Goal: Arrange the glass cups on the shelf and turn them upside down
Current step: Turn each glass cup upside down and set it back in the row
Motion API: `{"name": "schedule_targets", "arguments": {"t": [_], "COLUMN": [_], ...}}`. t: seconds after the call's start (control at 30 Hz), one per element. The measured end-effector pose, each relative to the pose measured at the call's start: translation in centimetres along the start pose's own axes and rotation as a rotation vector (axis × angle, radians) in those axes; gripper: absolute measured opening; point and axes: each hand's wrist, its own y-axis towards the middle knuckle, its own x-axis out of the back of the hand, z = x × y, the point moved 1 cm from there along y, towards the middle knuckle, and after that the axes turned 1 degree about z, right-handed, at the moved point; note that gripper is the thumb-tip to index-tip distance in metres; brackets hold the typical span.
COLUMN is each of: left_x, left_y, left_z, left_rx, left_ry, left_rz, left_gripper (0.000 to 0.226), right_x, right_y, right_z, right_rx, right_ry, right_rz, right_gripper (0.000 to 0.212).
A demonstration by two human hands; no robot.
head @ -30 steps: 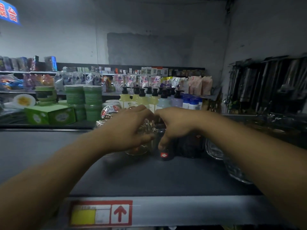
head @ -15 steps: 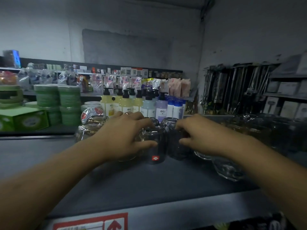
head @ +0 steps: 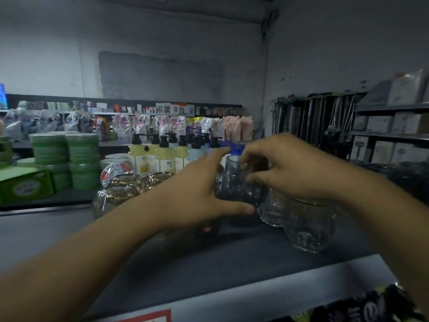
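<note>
Both hands, left hand (head: 197, 194) and right hand (head: 290, 168), gripping one dark glass cup (head: 239, 182) above the shelf (head: 209, 270); two clear cups (head: 306, 226) sit right beside.

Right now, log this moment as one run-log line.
left hand: grips dark glass cup | right hand: grips same cup | cup: lifted above shelf | clear cups: standing right

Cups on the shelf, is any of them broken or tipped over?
None looks broken or spilled. One dark cup is off the shelf, tilted between the left hand and right hand. The clear cup stands on the shelf; the picture is blurry.
</note>
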Motion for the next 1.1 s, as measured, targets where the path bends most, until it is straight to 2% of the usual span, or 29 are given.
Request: {"name": "schedule_targets", "arguments": {"t": [0.1, 0.17, 0.23, 0.3, 0.33, 0.4, 0.43, 0.47, 0.53, 0.57, 0.67, 0.77, 0.83, 0.97, 1.1], "left_x": [-0.4, -0.4, -0.6, -0.8, -0.9, -1.1, -1.2, -1.5, -2.2, -2.4, -1.9, -0.4, 0.4, 0.6, -0.1], "left_y": [1.3, 1.6, 1.4, 1.3, 1.3, 1.5, 1.6, 1.8, 2.1, 2.1, 1.6, 0.9, 0.8, 2.2, 4.1], "left_z": [-0.9, -1.1, -0.9, -0.8, -0.7, -0.7, -0.9, -1.2, -1.5, -1.6, -1.3, 0.3, 1.6, 4.0, 5.4], "left_rx": [0.023, 0.128, 0.214, 0.286, 0.314, 0.347, 0.343, 0.334, 0.319, 0.324, 0.321, 0.268, 0.255, 0.268, 0.328], "left_ry": [-0.131, -0.178, -0.254, -0.418, -0.530, -0.782, -0.915, -1.032, -1.162, -1.119, -0.672, -0.257, -0.015, 0.182, 0.300], "left_rz": [-0.128, -0.204, -0.258, -0.315, -0.335, -0.352, -0.347, -0.333, -0.307, -0.302, -0.267, -0.187, -0.160, -0.160, 0.019], "left_gripper": [0.099, 0.093, 0.081, 0.076, 0.078, 0.082, 0.079, 0.074, 0.074, 0.079, 0.079, 0.069, 0.069, 0.043, 0.045], "right_x": [1.0, 1.1, 0.8, 0.5, 0.3, -0.3, -0.8, -1.2, -1.3, -1.2, -0.2, 1.4, 2.1, 1.2, -1.2], "right_y": [-0.2, -0.2, -0.2, 0.0, 0.1, 0.5, 0.7, 0.9, 1.4, 1.6, 2.2, 2.6, 3.2, 5.0, 6.8], "right_z": [0.3, 0.0, -0.7, -2.1, -2.9, -3.9, -4.3, -4.4, -4.4, -4.4, -5.0, -6.1, -6.5, -6.3, -5.7], "right_rx": [0.089, 0.145, 0.201, 0.162, 0.083, -0.070, -0.117, -0.134, -0.098, -0.072, -0.022, -0.024, 0.008, 0.130, 0.170], "right_ry": [0.075, 0.149, 0.255, 0.367, 0.430, 0.656, 0.831, 1.015, 1.219, 1.252, 1.172, 0.684, 0.425, 0.121, -0.026], "right_rz": [-0.023, -0.039, -0.125, -0.238, -0.235, -0.059, 0.051, 0.141, 0.181, 0.166, 0.077, 0.008, 0.038, 0.207, 0.321], "right_gripper": [0.022, 0.022, 0.022, 0.031, 0.042, 0.063, 0.066, 0.062, 0.048, 0.044, 0.047, 0.075, 0.084, 0.079, 0.082]}}
